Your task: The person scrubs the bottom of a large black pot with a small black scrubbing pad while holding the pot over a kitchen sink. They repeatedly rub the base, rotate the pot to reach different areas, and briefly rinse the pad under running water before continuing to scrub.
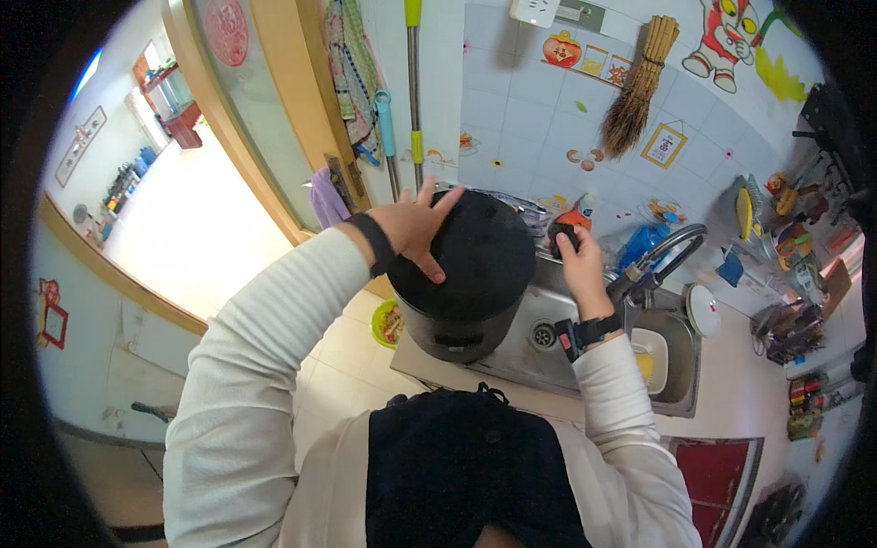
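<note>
A tall black cylindrical container (485, 253), perhaps an appliance, stands at the left end of the stainless steel sink (531, 373). Across the left side of its flat round top lies my left hand (416, 229), fingers spread and gripping nothing. My right hand (582, 264) is raised over the back of the sink, to the right of the container. Between its thumb and fingers is a small dark pad (564, 240), maybe a scrubber; the fingers partly cover it. Below that hand the sink drain (544, 335) shows.
A curved faucet (668, 250) rises right of my right hand. Behind stand an orange bottle (577, 212) and a blue bottle (640, 246). A white basin (649, 359) sits in the right bowl. A green bowl of scraps (388, 323) is low at left, near the wooden door (294, 103).
</note>
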`<state>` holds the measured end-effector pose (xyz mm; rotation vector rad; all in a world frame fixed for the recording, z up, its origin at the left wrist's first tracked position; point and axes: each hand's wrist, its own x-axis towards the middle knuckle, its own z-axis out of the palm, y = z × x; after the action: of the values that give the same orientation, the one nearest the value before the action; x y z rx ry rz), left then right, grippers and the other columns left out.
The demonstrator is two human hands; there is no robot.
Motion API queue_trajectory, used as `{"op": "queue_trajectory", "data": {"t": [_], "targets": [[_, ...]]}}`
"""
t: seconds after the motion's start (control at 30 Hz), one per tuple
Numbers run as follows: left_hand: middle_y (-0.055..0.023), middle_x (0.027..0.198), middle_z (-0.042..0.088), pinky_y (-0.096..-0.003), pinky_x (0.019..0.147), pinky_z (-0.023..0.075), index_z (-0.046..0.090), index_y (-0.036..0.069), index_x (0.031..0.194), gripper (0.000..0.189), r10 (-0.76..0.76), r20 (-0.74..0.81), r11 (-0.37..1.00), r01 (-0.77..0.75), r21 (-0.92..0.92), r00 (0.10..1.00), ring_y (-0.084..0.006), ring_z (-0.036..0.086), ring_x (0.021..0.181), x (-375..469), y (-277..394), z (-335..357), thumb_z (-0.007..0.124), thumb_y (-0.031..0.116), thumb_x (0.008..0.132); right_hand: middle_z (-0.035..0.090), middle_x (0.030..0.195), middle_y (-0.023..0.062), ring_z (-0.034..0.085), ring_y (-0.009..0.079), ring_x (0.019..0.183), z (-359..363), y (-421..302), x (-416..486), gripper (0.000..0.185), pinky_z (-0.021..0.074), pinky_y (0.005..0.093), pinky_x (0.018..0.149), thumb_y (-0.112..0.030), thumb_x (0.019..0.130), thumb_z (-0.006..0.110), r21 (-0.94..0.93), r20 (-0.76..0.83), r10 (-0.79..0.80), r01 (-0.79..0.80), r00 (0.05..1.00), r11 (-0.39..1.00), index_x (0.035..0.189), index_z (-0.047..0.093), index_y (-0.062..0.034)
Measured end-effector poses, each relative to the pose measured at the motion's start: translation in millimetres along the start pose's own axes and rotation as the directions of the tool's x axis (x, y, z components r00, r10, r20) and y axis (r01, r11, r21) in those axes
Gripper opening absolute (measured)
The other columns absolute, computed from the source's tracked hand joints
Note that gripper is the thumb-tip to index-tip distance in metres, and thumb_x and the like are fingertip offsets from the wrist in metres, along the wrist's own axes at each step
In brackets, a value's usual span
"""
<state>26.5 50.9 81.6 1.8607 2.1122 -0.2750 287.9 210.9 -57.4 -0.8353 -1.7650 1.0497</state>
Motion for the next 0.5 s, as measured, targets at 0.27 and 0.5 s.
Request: {"op": "queue_trajectory", "data": {"t": [0.27, 0.5], "targets": [[-0.0293, 0.134, 0.054, -0.0426, 0.09, 0.0526, 0.014, -0.005, 0.154, 0.122, -0.328, 0.014, 0.759, 0.273, -0.591, 0.944, -0.0387, 0.062, 0.116, -50.7, -15.8, 47.4, 0.076, 0.066, 0.076, 0.066, 0.103, 0.0055, 0.059, 0.0137, 0.095, 27.8, 18.7, -18.3, 0.024, 0.0476, 0.0296, 0.086, -0.02, 0.105, 0.052, 0.157, 0.255, 0.076, -0.118, 0.964, 0.98, 0.117, 0.058, 0.0004], [-0.0174, 0.137, 0.054, -0.0368, 0.086, 0.0548, 0.025, -0.001, 0.151, 0.095, -0.336, -0.092, 0.187, -0.03, -0.982, 0.937, -0.025, 0.061, 0.115, -57.7, -9.8, 84.5, 0.082, 0.033, 0.084, 0.063, 0.091, 0.0078, 0.057, 0.0178, 0.083, 27.4, 7.5, -31.5, 0.02, 0.0462, 0.032, 0.077, -0.019, 0.103, 0.054, 0.186, 0.233, 0.092, -0.137, 0.968, 0.973, 0.108, 0.057, -0.0003]]}}
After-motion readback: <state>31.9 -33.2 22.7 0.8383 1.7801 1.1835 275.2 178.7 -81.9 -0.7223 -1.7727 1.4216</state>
